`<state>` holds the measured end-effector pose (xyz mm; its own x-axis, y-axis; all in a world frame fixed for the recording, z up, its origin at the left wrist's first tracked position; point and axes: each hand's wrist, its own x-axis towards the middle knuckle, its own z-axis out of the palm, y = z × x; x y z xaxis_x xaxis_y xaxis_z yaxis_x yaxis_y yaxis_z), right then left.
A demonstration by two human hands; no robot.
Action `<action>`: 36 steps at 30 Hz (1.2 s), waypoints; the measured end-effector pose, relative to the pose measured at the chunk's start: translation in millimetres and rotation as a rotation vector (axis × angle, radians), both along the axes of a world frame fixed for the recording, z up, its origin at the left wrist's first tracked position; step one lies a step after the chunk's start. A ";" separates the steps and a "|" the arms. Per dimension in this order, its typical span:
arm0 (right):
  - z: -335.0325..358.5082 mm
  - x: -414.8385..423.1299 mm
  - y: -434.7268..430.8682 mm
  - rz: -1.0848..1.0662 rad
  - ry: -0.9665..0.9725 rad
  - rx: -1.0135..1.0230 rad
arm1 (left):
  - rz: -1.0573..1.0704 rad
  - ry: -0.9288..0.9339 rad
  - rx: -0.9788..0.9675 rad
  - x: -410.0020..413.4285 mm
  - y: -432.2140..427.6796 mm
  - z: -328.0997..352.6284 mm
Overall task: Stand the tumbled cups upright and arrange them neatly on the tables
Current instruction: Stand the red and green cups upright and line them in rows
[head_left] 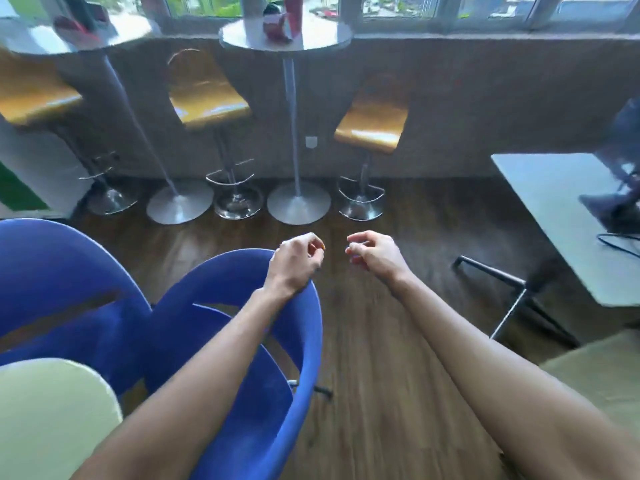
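Both the left hand [298, 258] and right hand [372, 251] hang empty with loosely curled fingers above the brown wood floor [374, 358]. On the far round silver bar table [242, 38], near its middle, a tall red cup [293, 13] stands upright beside a blurred red cup [275, 27] whose axis I cannot tell.

cups, far round tabletop [313, 38] by window | tall red cup [293, 12] upright, back-center | 2nd red/white cup [275, 27] w/ dark top just left of it, looks tipped, too blurry to be sure | left round tabletop [41, 39]: red cup [74, 27] on its side, dark blurry thing [81, 10] behind it
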<state>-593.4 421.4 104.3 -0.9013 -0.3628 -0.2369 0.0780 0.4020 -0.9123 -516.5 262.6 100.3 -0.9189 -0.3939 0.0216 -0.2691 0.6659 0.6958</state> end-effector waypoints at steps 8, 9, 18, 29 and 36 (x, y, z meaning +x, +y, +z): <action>42.3 -134.4 16.4 0.001 0.126 -0.007 | -0.033 0.028 -0.097 -140.9 15.3 40.7; 47.4 -154.3 9.9 0.012 0.147 -0.007 | -0.028 0.042 -0.105 -159.4 9.0 45.8; 83.7 -351.5 -87.5 0.081 0.210 -0.036 | 0.080 0.153 -0.110 -345.0 -86.2 85.0; 113.8 -577.8 -236.5 0.128 0.245 -0.131 | 0.148 0.186 -0.123 -559.5 -231.1 114.5; 118.5 -728.9 -328.7 0.142 0.279 -0.202 | 0.162 0.268 -0.208 -705.1 -333.4 126.4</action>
<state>-1322.3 92.7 222.8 -0.8586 -0.5028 0.0999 -0.2284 0.2007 -0.9526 -1221.6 -70.7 226.7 -0.7958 -0.4957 0.3478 -0.2096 0.7643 0.6099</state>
